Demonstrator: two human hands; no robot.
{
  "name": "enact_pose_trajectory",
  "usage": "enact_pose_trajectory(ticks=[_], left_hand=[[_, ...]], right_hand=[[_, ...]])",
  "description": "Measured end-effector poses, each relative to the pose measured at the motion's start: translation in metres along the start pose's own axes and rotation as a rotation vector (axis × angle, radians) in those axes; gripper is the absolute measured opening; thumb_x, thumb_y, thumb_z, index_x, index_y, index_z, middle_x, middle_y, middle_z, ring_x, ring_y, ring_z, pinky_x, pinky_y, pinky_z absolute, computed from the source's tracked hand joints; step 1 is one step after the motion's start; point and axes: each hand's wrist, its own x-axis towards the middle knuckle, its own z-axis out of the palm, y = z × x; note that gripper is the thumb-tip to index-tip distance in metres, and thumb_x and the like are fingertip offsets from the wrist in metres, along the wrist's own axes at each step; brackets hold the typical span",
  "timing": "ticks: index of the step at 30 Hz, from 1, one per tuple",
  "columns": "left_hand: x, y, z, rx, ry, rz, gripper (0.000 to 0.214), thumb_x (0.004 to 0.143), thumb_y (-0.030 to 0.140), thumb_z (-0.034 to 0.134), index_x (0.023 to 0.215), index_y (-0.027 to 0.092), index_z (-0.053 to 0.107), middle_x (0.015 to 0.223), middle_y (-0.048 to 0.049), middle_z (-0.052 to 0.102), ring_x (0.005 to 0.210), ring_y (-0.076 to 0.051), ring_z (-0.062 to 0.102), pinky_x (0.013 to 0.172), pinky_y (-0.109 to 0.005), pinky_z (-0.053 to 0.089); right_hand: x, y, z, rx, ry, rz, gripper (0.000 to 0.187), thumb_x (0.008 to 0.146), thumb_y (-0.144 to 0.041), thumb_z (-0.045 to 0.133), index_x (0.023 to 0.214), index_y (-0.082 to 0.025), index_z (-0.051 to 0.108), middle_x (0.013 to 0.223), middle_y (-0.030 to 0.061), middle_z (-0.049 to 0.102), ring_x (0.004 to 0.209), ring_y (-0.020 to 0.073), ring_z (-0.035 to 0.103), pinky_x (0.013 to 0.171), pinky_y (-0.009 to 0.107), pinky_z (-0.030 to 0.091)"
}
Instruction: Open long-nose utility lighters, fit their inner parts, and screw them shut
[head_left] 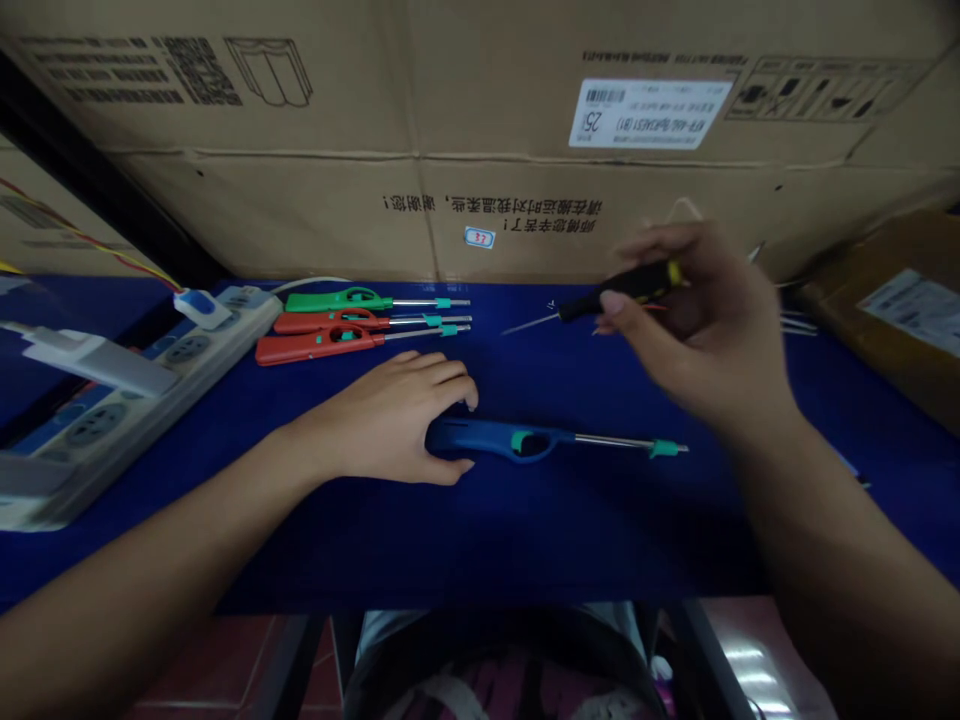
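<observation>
A blue long-nosed lighter (491, 437) lies on the blue table surface, its metal tube with a green clip pointing right. My left hand (401, 415) rests at the handle's rear end, thumb below and curled fingers above it, with gaps showing between them and the handle. In my right hand (720, 330), raised over the table, is a screwdriver (626, 290) with a black and yellow handle, its thin shaft pointing left. Behind my left hand lie a green lighter (337, 300) and two red lighters (319, 346), side by side.
A white power strip (217, 350) with plugs and cables runs along the left. A big cardboard box (495, 120) stands upright behind the table. Another brown box (892, 310) sits at the right. Some thin pale rods (799, 325) lie beyond my right wrist. The table's front edge is close to my lap.
</observation>
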Motion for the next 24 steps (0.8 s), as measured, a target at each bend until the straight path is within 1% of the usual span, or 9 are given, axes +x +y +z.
enact_pose_trajectory(ticks=[2,4,9,12,14,16,19,21,24], left_hand=[[0.002,0.002,0.006,-0.039,0.003,0.032,0.046,0.081,0.053,0.074,0.112,0.023,0.061,0.112,-0.0028,0.064,0.101,-0.024,0.062,0.096,-0.041,0.045],[0.004,0.004,0.013,-0.083,0.015,0.056,0.04,0.089,0.053,0.068,0.114,0.023,0.062,0.114,-0.0027,0.063,0.103,-0.023,0.062,0.095,-0.038,0.046],[0.004,0.0,0.017,-0.19,0.041,0.062,0.029,0.104,0.045,0.05,0.114,0.02,0.061,0.113,-0.005,0.064,0.103,-0.02,0.064,0.093,-0.033,0.048],[0.005,-0.006,0.013,-0.258,0.035,0.014,0.032,0.108,0.04,0.04,0.106,0.018,0.063,0.098,-0.0043,0.066,0.089,-0.018,0.065,0.083,-0.03,0.049],[0.006,-0.009,0.011,-0.286,0.031,-0.004,0.036,0.108,0.038,0.038,0.099,0.017,0.065,0.089,-0.0034,0.066,0.08,-0.016,0.064,0.077,-0.029,0.048],[0.007,-0.011,0.012,-0.344,0.038,0.0,0.033,0.106,0.039,0.044,0.099,0.017,0.068,0.088,-0.0029,0.07,0.079,-0.016,0.065,0.075,-0.027,0.048],[0.007,-0.015,0.014,-0.459,0.075,0.008,0.027,0.098,0.042,0.062,0.106,0.019,0.073,0.092,-0.0018,0.075,0.079,-0.015,0.069,0.074,-0.024,0.049],[0.006,-0.018,0.013,-0.502,0.128,0.003,0.027,0.093,0.042,0.068,0.104,0.018,0.075,0.092,-0.0016,0.076,0.079,-0.015,0.07,0.073,-0.023,0.051],[0.005,-0.022,0.007,-0.496,0.258,-0.045,0.026,0.092,0.041,0.068,0.097,0.016,0.075,0.087,-0.0017,0.076,0.075,-0.014,0.069,0.07,-0.023,0.051]], right_hand=[[0.003,0.016,-0.003,-0.104,-0.192,0.14,0.03,0.083,-0.018,0.074,0.111,-0.021,0.067,0.099,0.003,0.068,0.074,0.0167,0.07,0.07,0.034,0.061],[0.003,0.029,-0.005,-0.126,-0.294,0.247,0.02,0.086,-0.017,0.067,0.106,-0.019,0.068,0.099,0.0052,0.07,0.07,0.0171,0.071,0.069,0.035,0.062],[0.002,0.046,-0.007,-0.422,-0.613,0.078,0.019,0.089,-0.019,0.063,0.105,-0.018,0.072,0.103,0.0082,0.073,0.092,0.0227,0.07,0.086,0.039,0.056],[0.0,0.052,-0.007,-0.53,-0.779,0.089,0.021,0.089,-0.017,0.061,0.105,-0.016,0.074,0.103,0.0101,0.073,0.093,0.0236,0.069,0.087,0.038,0.054],[0.0,0.054,-0.007,-0.55,-0.807,0.087,0.024,0.089,-0.018,0.061,0.109,-0.016,0.074,0.107,0.0111,0.072,0.094,0.0237,0.068,0.089,0.038,0.053],[0.001,0.052,-0.008,-0.584,-0.763,0.058,0.026,0.09,-0.024,0.061,0.113,-0.016,0.071,0.111,0.0128,0.069,0.097,0.0244,0.067,0.089,0.038,0.052],[0.006,0.038,-0.018,-0.655,-0.678,0.036,0.024,0.094,-0.035,0.057,0.099,-0.016,0.07,0.096,0.0106,0.069,0.086,0.0232,0.065,0.077,0.036,0.051],[0.008,0.025,-0.029,-0.64,-0.747,0.105,0.03,0.095,-0.045,0.055,0.09,-0.019,0.07,0.085,0.0064,0.071,0.072,0.0198,0.064,0.066,0.032,0.048],[0.01,0.008,-0.046,-0.625,-0.87,0.188,0.03,0.089,-0.049,0.062,0.096,-0.022,0.074,0.095,0.0057,0.075,0.08,0.0214,0.068,0.068,0.032,0.05]])
